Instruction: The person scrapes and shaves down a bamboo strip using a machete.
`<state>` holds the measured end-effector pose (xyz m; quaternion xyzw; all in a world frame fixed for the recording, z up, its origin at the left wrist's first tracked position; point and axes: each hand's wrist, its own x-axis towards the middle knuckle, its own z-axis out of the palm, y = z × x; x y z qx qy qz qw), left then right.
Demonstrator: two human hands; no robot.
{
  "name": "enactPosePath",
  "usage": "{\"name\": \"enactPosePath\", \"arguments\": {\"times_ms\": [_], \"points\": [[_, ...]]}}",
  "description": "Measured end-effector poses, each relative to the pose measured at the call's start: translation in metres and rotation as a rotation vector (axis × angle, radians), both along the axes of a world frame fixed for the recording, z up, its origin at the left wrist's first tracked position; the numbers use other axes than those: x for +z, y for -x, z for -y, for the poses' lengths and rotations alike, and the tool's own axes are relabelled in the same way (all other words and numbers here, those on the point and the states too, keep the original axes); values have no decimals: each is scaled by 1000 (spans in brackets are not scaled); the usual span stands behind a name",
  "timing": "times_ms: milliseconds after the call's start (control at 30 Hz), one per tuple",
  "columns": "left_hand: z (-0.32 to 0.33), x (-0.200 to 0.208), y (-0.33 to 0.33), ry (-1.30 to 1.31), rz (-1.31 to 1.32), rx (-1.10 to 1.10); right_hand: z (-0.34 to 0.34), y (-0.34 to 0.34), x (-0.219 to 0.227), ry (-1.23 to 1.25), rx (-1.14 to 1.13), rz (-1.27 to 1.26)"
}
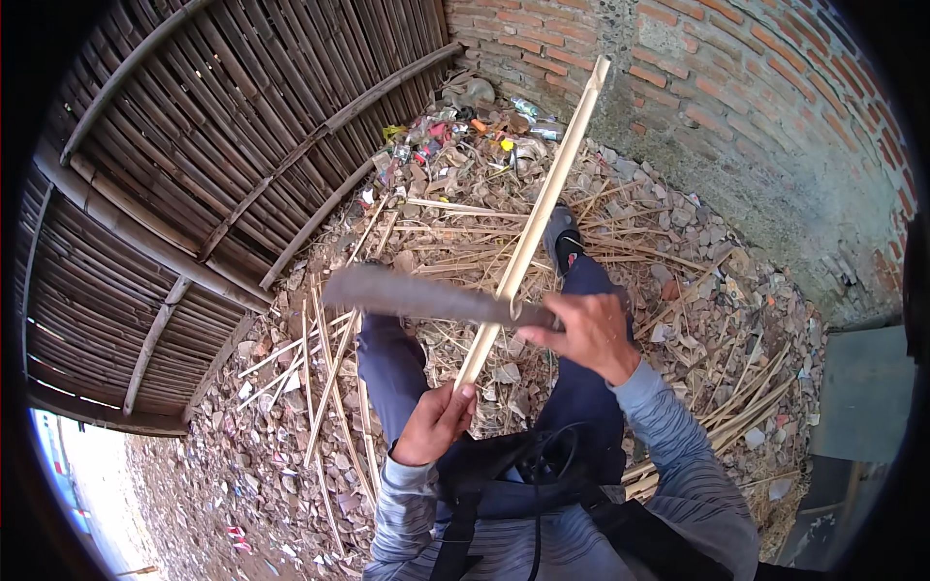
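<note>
Because its near end is pinched low in the left hand [434, 426], the pale strip [555, 194] slants up over the ground from seven o'clock toward one, its far tip in the air before the brick wall. That hold at the very end seems chosen to leave most of the length free and the fingers well apart from the blade. Across the strip lies the knife [417, 294], dark, broad and blurred, pointing to nine o'clock; whether its edge is sunk into the strip or merely against it, I cannot tell. The right hand [591, 334] is wrapped around the handle at three o'clock of the crossing, thumb toward the strip, probably for a firm grip on a heavy tool. The legs [392, 358] are spread either side, which likely gives both hands room between them.

Beyond, loose strips [334, 373] lie at eight o'clock and a thicker bundle [751, 412] at four, roughly lengthwise together, perhaps to be within reach. Stony rubble [281, 484] lies under them, with coloured litter [441, 145] at twelve. A bamboo wall [242, 126] stands at ten, the brick wall [736, 126] at two, and a grey panel [862, 397] between three and four.
</note>
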<state>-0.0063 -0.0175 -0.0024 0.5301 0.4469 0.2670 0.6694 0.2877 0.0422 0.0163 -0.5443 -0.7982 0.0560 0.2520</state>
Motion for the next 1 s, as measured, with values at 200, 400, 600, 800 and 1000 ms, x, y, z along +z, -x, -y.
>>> {"name": "enactPosePath", "arguments": {"times_ms": [200,400,600,800,1000], "points": [[6,-1,6,-25,-39,35,-11,-4,-6,-123,-38,-52],[6,8,3,-92,-65,7,-6,-1,-4,-73,105,20],[21,-10,21,-34,-27,35,-24,-16,0,-154,-44,-75],[17,-13,19,-89,-12,13,-15,-3,-12,-227,100,-51],[49,0,46,42,-172,-12,-56,-64,-9,-312,-197,-16]]}}
